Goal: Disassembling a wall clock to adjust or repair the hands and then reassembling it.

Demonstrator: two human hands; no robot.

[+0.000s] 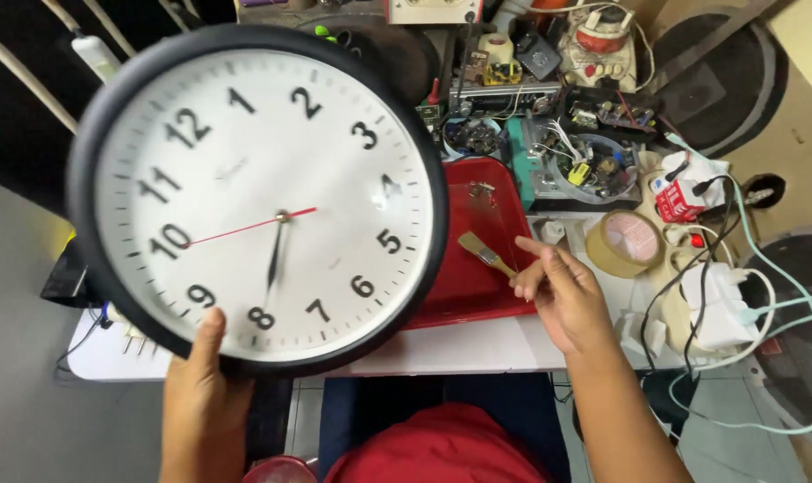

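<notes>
A large round wall clock with a black rim, white face and red second hand fills the left half of the view, held up facing me. My left hand grips its lower rim, thumb on the glass near the bottom. My right hand hovers over the right edge of a red tray, fingers loosely spread, empty. A small paintbrush with a wooden handle lies in the tray, its handle end beside my right fingertips.
Behind the tray sit circuit boards, wires and a clear bowl of electronic parts. A roll of tan tape lies right of my right hand. White and teal cables trail across the table's right side.
</notes>
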